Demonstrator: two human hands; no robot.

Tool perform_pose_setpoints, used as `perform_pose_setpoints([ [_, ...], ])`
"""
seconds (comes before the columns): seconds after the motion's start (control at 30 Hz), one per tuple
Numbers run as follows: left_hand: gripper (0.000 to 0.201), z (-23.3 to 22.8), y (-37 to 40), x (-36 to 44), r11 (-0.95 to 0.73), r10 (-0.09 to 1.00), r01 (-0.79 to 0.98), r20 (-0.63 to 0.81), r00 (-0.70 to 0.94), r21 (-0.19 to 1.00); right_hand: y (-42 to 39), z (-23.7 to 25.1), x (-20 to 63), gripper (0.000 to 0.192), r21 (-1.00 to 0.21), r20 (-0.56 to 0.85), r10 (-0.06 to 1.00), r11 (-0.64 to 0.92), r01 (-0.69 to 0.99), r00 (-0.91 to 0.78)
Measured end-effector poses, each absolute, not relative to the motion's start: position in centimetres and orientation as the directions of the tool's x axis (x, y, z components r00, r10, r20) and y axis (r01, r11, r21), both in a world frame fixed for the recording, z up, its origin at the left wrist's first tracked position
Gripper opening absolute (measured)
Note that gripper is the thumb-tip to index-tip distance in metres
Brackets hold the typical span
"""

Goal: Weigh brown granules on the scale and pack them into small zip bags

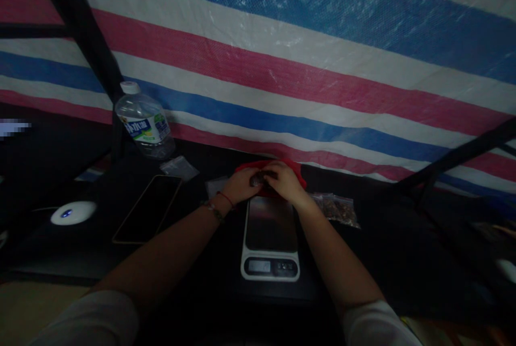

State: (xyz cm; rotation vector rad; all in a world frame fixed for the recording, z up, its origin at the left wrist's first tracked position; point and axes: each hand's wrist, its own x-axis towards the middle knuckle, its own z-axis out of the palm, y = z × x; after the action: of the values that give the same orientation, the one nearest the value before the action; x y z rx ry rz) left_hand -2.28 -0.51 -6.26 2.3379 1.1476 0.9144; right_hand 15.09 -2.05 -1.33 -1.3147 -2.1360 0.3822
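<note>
My left hand [243,185] and my right hand [285,181] meet just beyond the kitchen scale [271,225], over a red bag or cloth [297,170]. Between the fingers shows a dark brown clump [261,178], possibly inside a small bag; dim light hides its exact kind. Both hands are closed about it, with some fingertips out of sight. The scale has a white body, a dark plate and a lit display too faint to read. Right of my right wrist lie small zip bags [338,210] with brown bits inside.
On the black table [217,276] to the left are a phone [148,209], a white oval device [73,212], a flat plastic bag [179,167] and a large transparent bottle [145,123]. A striped tarp [282,74] hangs behind, with dark frame bars [86,29] at the sides.
</note>
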Motion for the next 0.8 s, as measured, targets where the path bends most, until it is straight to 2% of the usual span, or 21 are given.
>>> perform_pose_setpoints([
  [0.27, 0.036, -6.34, -0.61, -2.18, -0.601, 0.798, 0.523, 0.419, 0.432, 0.605, -2.20, -1.30, 14.80, 0.027, -0.554, 0.341, 0.866, 0.500, 0.666, -0.367],
  [0.43, 0.041, -6.24, -0.61, -2.28, -0.607, 0.794, 0.514, 0.429, 0.431, 0.606, -2.16, -1.26, 14.98, 0.025, -0.577, 0.364, 0.891, 0.444, 0.686, -0.271],
  [0.57, 0.047, -6.15, -0.58, -2.33, -0.621, 0.783, 0.491, 0.451, 0.428, 0.612, -2.20, -1.53, 14.84, 0.019, -0.619, 0.363, 0.896, 0.437, 0.653, -0.256],
  [0.7, 0.048, -6.14, -0.55, -2.34, -0.622, 0.782, 0.480, 0.469, 0.411, 0.619, -2.26, -1.51, 14.65, 0.011, -0.590, 0.430, 0.877, 0.454, 0.667, -0.216],
  [0.8, 0.049, -6.24, -0.52, -2.40, -0.627, 0.778, 0.466, 0.481, 0.403, 0.624, -2.35, -0.85, 14.97, 0.016, -0.575, 0.436, 0.875, 0.450, 0.683, -0.209],
])
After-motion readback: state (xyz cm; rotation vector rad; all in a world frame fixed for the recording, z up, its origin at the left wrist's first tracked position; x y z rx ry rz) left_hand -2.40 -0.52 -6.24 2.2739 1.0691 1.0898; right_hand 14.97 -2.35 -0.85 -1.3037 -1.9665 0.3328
